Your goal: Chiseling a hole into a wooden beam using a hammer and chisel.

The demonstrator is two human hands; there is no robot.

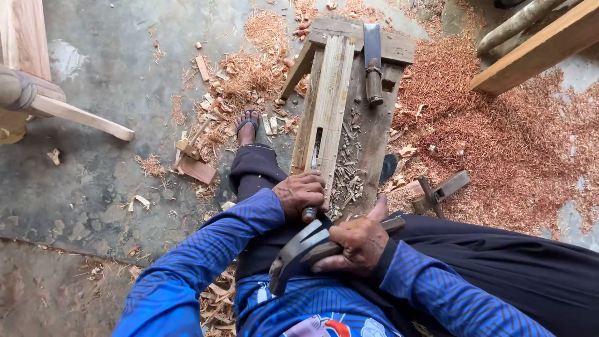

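My left hand [301, 193] grips a chisel [310, 209] by its wooden handle, the blade set into a slot in a long moulded wooden piece [331, 103]. That piece lies lengthwise on a low wooden bench [374, 134] that I sit astride. My right hand [359, 242] holds a claw hammer [299, 253] by its handle, the metal head low over my lap, just behind the chisel's end. Small wood chips lie on the bench beside the slot.
A broad chisel [373, 62] rests at the bench's far end. Red-brown shavings [511, 137] cover the floor to the right. A wooden marking gauge [440, 192] lies right of the bench, another wooden tool [192, 159] left by my sandalled foot [247, 126]. Timber beams [536, 50] lie top right, furniture parts [37, 93] top left.
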